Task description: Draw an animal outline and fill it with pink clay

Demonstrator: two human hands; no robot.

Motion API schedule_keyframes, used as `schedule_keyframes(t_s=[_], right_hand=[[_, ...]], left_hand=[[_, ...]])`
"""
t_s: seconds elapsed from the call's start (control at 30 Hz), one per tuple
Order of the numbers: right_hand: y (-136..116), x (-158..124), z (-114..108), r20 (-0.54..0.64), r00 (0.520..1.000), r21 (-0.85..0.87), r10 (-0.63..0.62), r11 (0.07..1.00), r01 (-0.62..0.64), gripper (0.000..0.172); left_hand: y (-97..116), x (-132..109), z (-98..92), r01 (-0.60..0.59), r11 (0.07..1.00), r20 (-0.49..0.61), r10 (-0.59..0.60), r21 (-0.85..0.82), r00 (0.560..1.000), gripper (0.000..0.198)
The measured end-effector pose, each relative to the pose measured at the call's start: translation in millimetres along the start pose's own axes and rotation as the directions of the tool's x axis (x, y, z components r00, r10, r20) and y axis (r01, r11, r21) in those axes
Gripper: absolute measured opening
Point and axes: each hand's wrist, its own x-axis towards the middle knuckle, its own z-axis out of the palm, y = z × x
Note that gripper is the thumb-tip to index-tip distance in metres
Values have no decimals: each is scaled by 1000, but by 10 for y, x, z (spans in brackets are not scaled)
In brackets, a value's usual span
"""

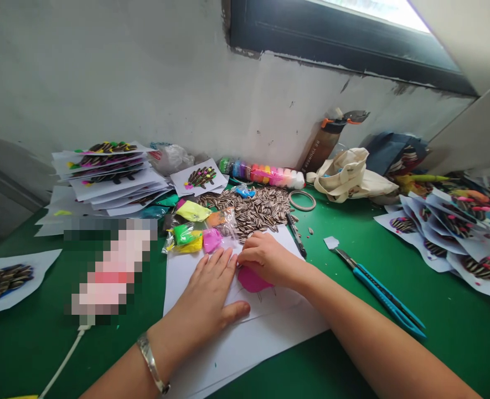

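White sheets of paper (211, 357) lie in front of me, and a flat magenta patch of modelling clay (253, 280) is spread on the top one, over pencil lines. My left hand (211, 291) rests flat on the paper at the patch's left, fingers stretched out, holding nothing. The fingers of my right hand (265, 257) are bent and pressed together at the clay's upper left edge; the fingertips are partly hidden. Behind the hands sit small packets of coloured clay (192, 210) and a heap of striped sunflower seeds (259, 209).
A blue utility knife (388, 296) and a black pen (297, 235) lie to the right. Stacks of seed-decorated papers stand at the left (107, 185) and right (456, 233). Farther back are a tape roll (302, 201), a bottle (321, 145) and a cloth bag (346, 177). A cable (64, 360) crosses the left.
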Motion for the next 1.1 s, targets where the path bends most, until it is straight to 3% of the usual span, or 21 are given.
schedule_keyframes(t_s=[0.37, 0.73, 0.9, 1.1], right_hand=[[34, -2, 11, -5, 999, 48, -35, 998, 36, 20], [-59, -35, -18, -34, 998, 26, -46, 999, 47, 19], [-101, -48, 21, -18, 992, -20, -122, 992, 122, 10], [-88, -224, -188, -173, 983, 71, 53, 997, -41, 20]], left_hand=[[4, -1, -25, 25, 1000, 72, -26, 18, 997, 83], [17, 0, -36, 19, 1000, 39, -19, -15, 999, 80], [-6, 3, 8, -1, 1000, -9, 0, -13, 1000, 82], [5, -6, -27, 3, 1000, 40, -4, 20, 999, 81]])
